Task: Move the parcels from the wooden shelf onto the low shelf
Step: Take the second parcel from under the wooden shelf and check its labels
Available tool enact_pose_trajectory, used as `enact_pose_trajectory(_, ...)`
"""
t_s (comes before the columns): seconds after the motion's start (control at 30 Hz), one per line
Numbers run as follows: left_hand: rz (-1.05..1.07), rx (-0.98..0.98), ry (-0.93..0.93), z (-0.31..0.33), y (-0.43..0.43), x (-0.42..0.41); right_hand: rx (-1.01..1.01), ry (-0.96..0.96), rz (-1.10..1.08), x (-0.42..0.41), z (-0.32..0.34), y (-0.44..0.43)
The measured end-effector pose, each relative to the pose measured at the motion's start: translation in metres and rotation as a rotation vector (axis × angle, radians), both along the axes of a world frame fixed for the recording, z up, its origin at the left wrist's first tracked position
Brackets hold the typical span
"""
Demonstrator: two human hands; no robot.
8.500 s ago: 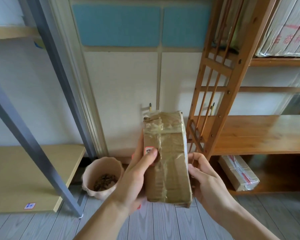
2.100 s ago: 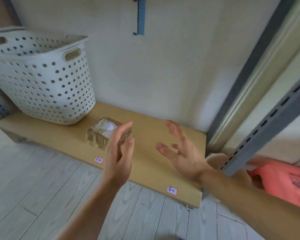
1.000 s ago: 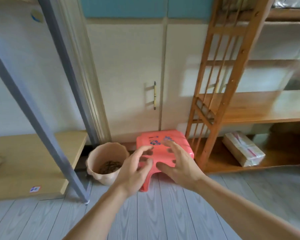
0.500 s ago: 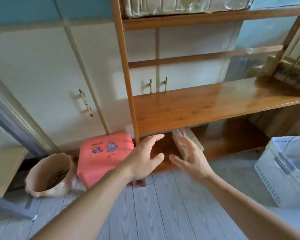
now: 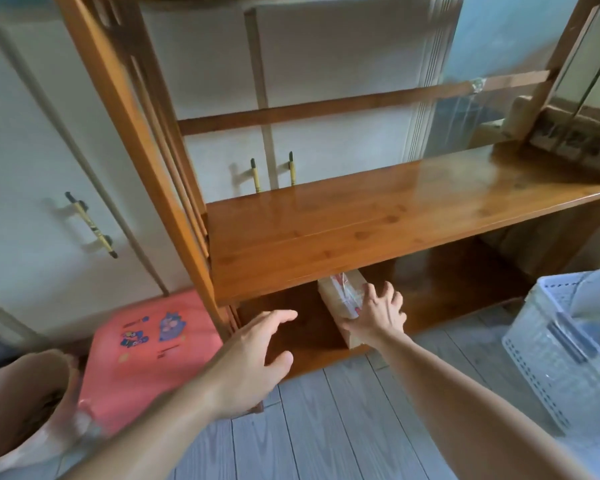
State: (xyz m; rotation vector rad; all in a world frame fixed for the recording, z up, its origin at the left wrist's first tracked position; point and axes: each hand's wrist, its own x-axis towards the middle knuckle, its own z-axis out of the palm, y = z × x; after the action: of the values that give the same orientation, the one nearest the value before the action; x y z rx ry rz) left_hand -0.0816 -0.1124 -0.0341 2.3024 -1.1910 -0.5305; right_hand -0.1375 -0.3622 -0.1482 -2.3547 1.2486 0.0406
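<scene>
Pot: at the lower left edge of the frame you have a pale round pot point(image 5: 18, 407) on the floor, blurred, with something dark inside that cannot be made out.
Stool: just right of the pot sits a pink plastic stool point(image 5: 146, 344) with cartoon stickers on its top, touching the foot of the shelf's left post.
Cupboard doors: behind, in the upper left and centre, white cupboard doors point(image 5: 32, 168) carry slim yellow-and-black handles.
Left hand: your left hand point(image 5: 253, 355) is in the lower centre, open, fingers spread and pointing toward the bottom tier; it holds nothing and hangs in front of the tier's dark opening, apart from the parcel.
Wooden shelf: the wooden shelf point(image 5: 378, 220) fills the centre and right; its broad middle board is bare and glossy, and the bottom tier lies in shadow beneath it.
Parcel: the parcel point(image 5: 340, 296), a brown box wrapped in clear tape with red marks, lies on the bottom tier, centre of the frame, its far end tucked under the middle board.
Right hand: your right hand point(image 5: 378, 311) rests on the parcel's right side near its front end, fingers splayed over the top and thumb low along the side; the hand is open around the box, not yet closed on it.
Basket: at the right edge a white perforated basket point(image 5: 561, 351) stands on the grey plank floor point(image 5: 326, 427), well apart from the parcel.
</scene>
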Motion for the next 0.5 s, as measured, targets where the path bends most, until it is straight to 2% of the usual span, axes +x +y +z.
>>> enact_pose_trajectory(0.1, -0.038, 0.028, 0.015, -0.017, -0.001, 0.001, 0.064, 0.083, -0.058, 0.000, -0.020, -0.010)
enact_pose_trajectory(0.2, -0.015, 0.026, 0.027, -0.021, -0.001, 0.003, 0.119, 0.017, -0.062, -0.005, -0.028, -0.009)
enact_pose_trajectory(0.37, -0.005, 0.031, 0.065, -0.019, -0.001, -0.001, 0.068, 0.027, -0.022, -0.020, -0.023, 0.010)
enact_pose_trajectory(0.5, 0.011, 0.038, 0.111, -0.017, 0.001, -0.006, 0.138, -0.089, -0.143, -0.042, -0.006, 0.046)
